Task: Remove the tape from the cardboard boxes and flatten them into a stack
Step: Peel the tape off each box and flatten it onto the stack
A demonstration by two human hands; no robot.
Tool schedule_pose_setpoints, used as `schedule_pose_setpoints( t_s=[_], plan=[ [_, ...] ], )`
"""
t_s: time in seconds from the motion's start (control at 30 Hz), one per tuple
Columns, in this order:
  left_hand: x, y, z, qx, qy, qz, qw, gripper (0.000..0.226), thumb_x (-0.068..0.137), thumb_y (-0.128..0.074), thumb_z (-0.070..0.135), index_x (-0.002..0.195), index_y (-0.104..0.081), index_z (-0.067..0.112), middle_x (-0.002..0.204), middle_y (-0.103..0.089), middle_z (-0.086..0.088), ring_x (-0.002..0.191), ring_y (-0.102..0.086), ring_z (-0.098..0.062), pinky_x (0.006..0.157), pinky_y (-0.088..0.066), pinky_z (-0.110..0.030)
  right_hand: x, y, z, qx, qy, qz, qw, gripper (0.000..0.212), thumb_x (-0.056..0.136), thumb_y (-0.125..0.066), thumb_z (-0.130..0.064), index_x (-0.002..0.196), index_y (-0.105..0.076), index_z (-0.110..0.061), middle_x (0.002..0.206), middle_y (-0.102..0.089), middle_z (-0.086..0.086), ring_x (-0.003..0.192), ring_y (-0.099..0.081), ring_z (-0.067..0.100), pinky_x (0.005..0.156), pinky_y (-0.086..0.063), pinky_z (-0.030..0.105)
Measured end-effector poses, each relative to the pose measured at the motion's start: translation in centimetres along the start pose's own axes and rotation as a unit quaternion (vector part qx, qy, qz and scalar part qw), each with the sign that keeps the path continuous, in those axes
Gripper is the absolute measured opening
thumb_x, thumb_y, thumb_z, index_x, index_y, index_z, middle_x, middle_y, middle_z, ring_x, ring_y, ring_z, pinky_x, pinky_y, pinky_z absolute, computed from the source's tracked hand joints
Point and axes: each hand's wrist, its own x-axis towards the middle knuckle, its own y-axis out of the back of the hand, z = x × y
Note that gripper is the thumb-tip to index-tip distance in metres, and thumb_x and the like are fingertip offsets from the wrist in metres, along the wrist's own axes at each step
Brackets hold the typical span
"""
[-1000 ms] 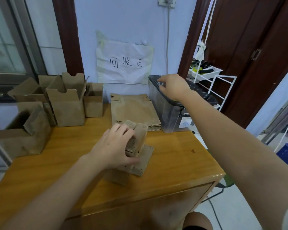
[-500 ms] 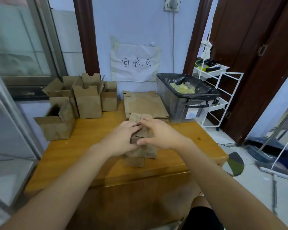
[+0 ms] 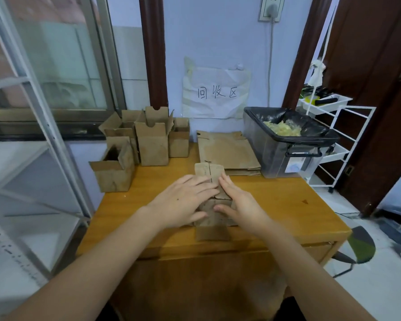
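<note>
Hands flat on a collapsed cardboard box (image 3: 212, 216) at the middle of a wooden table (image 3: 276, 205): left hand (image 3: 183, 202) and right hand (image 3: 243, 205) with fingers straight, pressing down. Behind, stack of flattened boxes (image 3: 227, 151); upright boxes (image 3: 148, 140) at rear left; black-lined bin (image 3: 285, 147) right.

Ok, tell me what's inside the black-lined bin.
The bin holds a heap of crumpled yellowish tape on its black liner. Anything beneath that heap is covered.
</note>
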Motion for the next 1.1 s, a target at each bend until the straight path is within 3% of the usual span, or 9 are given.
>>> schedule_pose_setpoints(
  t_s=[0.17, 0.27, 0.43, 0.57, 0.8, 0.93, 1.0, 1.1],
  plan=[
    [-0.9, 0.4, -1.0, 0.034, 0.006, 0.020, 0.999, 0.064, 0.096, -0.060, 0.058, 0.152, -0.047, 0.029, 0.158, -0.047, 0.007, 0.152, -0.030, -0.014, 0.125, -0.014, -0.036, 0.1, -0.4, 0.5, 0.008, -0.002, 0.015, 1.000, 0.088, 0.094, -0.069, -0.039, 0.162, -0.017, -0.022, 0.167, -0.005, -0.012, 0.154, -0.005, 0.004, 0.124, -0.008, 0.021],
    [-1.5, 0.5, -1.4, 0.026, 0.020, 0.019, 0.999, 0.068, 0.096, -0.057, 0.061, 0.154, -0.043, 0.029, 0.164, -0.038, 0.005, 0.155, -0.025, -0.014, 0.125, -0.009, -0.036, 0.0, -0.4, 0.4, 0.014, -0.003, 0.012, 1.000, 0.089, 0.093, -0.069, -0.039, 0.163, -0.016, -0.024, 0.167, -0.005, -0.014, 0.153, -0.004, 0.001, 0.124, -0.008, 0.022],
    [-0.3, -0.1, -0.7, 0.063, -0.047, -0.017, 0.997, 0.078, 0.095, -0.060, 0.059, 0.160, -0.032, 0.025, 0.171, -0.022, 0.001, 0.158, -0.016, -0.017, 0.130, -0.012, -0.040, 0.0, -0.5, 0.3, 0.029, 0.011, 0.016, 0.999, 0.090, 0.092, -0.071, -0.037, 0.163, -0.015, -0.026, 0.167, -0.012, -0.014, 0.153, -0.008, 0.000, 0.126, -0.012, 0.024],
    [0.1, 0.2, -1.3, 0.063, -0.046, 0.018, 0.997, 0.065, 0.097, -0.056, 0.061, 0.151, -0.047, 0.027, 0.163, -0.041, 0.002, 0.154, -0.029, -0.016, 0.129, -0.019, -0.041, 0.0, -0.5, 0.3, 0.035, 0.004, 0.019, 0.999, 0.091, 0.092, -0.072, -0.037, 0.163, -0.015, -0.025, 0.167, -0.011, -0.013, 0.154, -0.009, 0.002, 0.127, -0.014, 0.028],
    [-3.5, 0.2, -3.2, 0.020, 0.034, 0.114, 0.993, 0.058, 0.101, -0.054, 0.058, 0.145, -0.057, 0.021, 0.155, -0.052, 0.001, 0.148, -0.041, -0.015, 0.127, -0.023, -0.038, 0.1, -0.4, 0.3, 0.035, -0.011, 0.007, 0.999, 0.091, 0.093, -0.071, -0.036, 0.163, -0.012, -0.031, 0.167, -0.007, -0.020, 0.152, -0.005, -0.004, 0.128, -0.014, 0.033],
    [-5.5, -0.9, -3.0, -0.002, 0.099, 0.084, 0.991, 0.063, 0.102, -0.046, 0.063, 0.145, -0.059, 0.019, 0.149, -0.058, 0.001, 0.145, -0.046, -0.014, 0.128, -0.018, -0.038, 0.2, -0.3, 0.0, 0.046, -0.017, 0.005, 0.999, 0.090, 0.093, -0.073, -0.031, 0.162, -0.015, -0.031, 0.164, -0.009, -0.022, 0.150, -0.006, -0.006, 0.127, -0.014, 0.030],
    [-5.4, -1.0, -2.1, -0.013, 0.127, 0.057, 0.990, 0.074, 0.102, -0.036, 0.071, 0.153, -0.049, 0.019, 0.157, -0.049, 0.002, 0.150, -0.035, -0.010, 0.129, -0.004, -0.034, 0.3, -0.2, 0.0, 0.054, -0.017, 0.006, 0.998, 0.090, 0.091, -0.075, -0.029, 0.162, -0.018, -0.031, 0.165, -0.013, -0.020, 0.150, -0.008, -0.005, 0.127, -0.016, 0.031],
    [-3.8, -1.1, -0.6, -0.104, 0.195, 0.007, 0.975, 0.090, 0.096, -0.031, 0.080, 0.165, -0.013, 0.025, 0.164, -0.003, 0.015, 0.147, 0.004, 0.005, 0.119, 0.016, -0.020, 0.3, -0.3, 0.1, 0.065, -0.008, 0.014, 0.998, 0.089, 0.089, -0.077, -0.026, 0.160, -0.025, -0.028, 0.163, -0.018, -0.020, 0.151, -0.013, -0.003, 0.127, -0.020, 0.033]
  ],
)
